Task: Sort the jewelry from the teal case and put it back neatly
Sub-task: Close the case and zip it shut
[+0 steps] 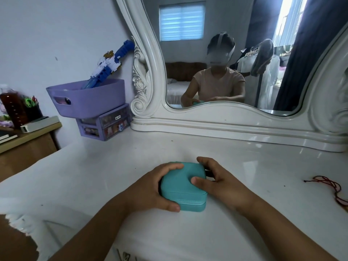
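Head view: closed teal case [183, 187] on white tabletop [244, 157].
Left hand [150, 189] and right hand [220, 181] grip its sides, fingers [204, 161] curled round it.

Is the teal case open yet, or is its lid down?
Shut: the teal case lies flat, lid meeting base along the seam, left hand and right hand gripping its sides.

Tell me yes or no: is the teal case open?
No, the case lies closed on the table, with both hands gripping its sides.

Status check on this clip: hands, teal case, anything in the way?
Left hand and right hand both grip the teal case. Case closed, flat on white dresser top. Red cord far right, clear of it.
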The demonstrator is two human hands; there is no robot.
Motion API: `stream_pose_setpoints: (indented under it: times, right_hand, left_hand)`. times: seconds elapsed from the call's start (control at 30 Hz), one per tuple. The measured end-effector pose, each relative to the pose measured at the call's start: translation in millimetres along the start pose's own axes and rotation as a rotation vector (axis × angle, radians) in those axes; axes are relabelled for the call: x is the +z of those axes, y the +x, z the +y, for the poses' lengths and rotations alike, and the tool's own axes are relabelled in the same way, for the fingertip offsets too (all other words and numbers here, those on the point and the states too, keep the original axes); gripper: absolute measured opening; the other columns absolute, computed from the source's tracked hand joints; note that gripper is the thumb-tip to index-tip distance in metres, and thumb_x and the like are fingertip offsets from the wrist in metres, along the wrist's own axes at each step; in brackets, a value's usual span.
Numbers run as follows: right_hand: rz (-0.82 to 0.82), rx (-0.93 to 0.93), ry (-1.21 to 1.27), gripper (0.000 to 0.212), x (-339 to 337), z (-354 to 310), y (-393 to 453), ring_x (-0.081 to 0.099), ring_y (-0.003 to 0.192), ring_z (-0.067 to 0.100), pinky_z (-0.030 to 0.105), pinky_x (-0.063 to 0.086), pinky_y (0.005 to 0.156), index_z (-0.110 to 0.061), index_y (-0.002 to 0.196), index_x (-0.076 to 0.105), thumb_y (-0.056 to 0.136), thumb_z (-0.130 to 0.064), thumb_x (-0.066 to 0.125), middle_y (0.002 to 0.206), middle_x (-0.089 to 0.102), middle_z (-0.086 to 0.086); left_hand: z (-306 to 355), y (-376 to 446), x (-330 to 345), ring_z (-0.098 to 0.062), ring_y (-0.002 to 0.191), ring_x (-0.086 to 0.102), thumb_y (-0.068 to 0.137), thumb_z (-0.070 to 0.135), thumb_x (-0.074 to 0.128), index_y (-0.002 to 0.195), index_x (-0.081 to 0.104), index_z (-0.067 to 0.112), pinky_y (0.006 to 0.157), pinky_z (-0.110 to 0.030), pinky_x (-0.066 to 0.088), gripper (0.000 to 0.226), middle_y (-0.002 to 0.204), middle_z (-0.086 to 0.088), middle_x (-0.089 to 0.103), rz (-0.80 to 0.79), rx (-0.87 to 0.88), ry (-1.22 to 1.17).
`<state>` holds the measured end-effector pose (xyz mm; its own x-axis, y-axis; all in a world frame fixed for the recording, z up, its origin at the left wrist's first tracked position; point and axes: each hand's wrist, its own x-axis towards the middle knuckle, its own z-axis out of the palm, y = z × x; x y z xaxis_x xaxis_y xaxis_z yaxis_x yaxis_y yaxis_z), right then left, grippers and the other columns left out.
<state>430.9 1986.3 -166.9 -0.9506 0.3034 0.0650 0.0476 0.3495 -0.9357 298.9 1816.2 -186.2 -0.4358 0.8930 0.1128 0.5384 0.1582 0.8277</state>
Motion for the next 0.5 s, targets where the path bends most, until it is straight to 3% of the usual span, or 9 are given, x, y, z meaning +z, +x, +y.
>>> stream_pose_setpoints:
  times: [0.1, 0.17, 0.23, 0.37, 0.5]
  right_hand:
    - [0.042, 0.020, 0.029, 0.042, -13.7, 1.1, -2.2, 0.057, 0.106, 0.004, 0.021, 0.048, 0.089, -0.025, 0.121, 0.054, 0.083, -0.043, 0.056, 0.114, 0.062, -0.009]
    - [0.115, 0.032, 0.087, 0.026, -27.0, 2.3, -2.4, 0.060, 0.104, 0.011, 0.029, 0.049, 0.085, -0.027, 0.113, 0.061, 0.095, -0.028, 0.043, 0.111, 0.066, -0.006]
    - [0.144, 0.050, 0.151, 0.032, -43.4, 5.2, -2.8, 0.061, 0.097, 0.013, 0.029, 0.045, 0.077, -0.028, 0.106, 0.066, 0.090, -0.011, 0.044, 0.109, 0.069, -0.003]
    - [0.039, 0.056, 0.090, 0.046, -77.4, 13.8, -8.9, 0.059, 0.092, 0.023, 0.039, 0.041, 0.081, -0.024, 0.099, 0.071, 0.064, -0.012, 0.043, 0.103, 0.070, 0.010]
    - [0.007, 0.089, 0.064, 0.038, -111.7, 27.0, -17.0, 0.055, 0.086, 0.028, 0.041, 0.037, 0.079, -0.016, 0.095, 0.072, 0.068, -0.012, 0.046, 0.099, 0.067, 0.024]
  left_hand:
    - [4.9, 3.2, 3.6, -0.003, 0.120, 0.048, 0.049, 0.027, 0.088, 0.124, 0.044, 0.050, 0.098, -0.033, 0.048, 0.090, 0.131, 0.022, 0.045, 0.006, 0.018, -0.066]
    - [12.3, 8.1, 7.8, -0.001, 0.122, 0.046, 0.051, 0.025, 0.088, 0.125, 0.044, 0.048, 0.100, -0.030, 0.046, 0.089, 0.132, 0.023, 0.045, -0.010, 0.048, -0.086]
    - [22.5, 16.2, 13.3, 0.001, 0.123, 0.044, 0.053, 0.021, 0.088, 0.125, 0.045, 0.046, 0.102, -0.026, 0.044, 0.088, 0.132, 0.024, 0.045, -0.041, 0.076, -0.098]
    - [39.9, 38.6, 28.5, 0.002, 0.124, 0.044, 0.054, 0.014, 0.088, 0.126, 0.046, 0.044, 0.103, -0.022, 0.040, 0.089, 0.133, 0.024, 0.045, -0.130, 0.124, -0.111]
    - [52.1, 61.1, 52.2, 0.003, 0.125, 0.041, 0.056, 0.009, 0.087, 0.127, 0.047, 0.041, 0.106, -0.022, 0.035, 0.088, 0.134, 0.024, 0.043, -0.213, 0.165, -0.130]
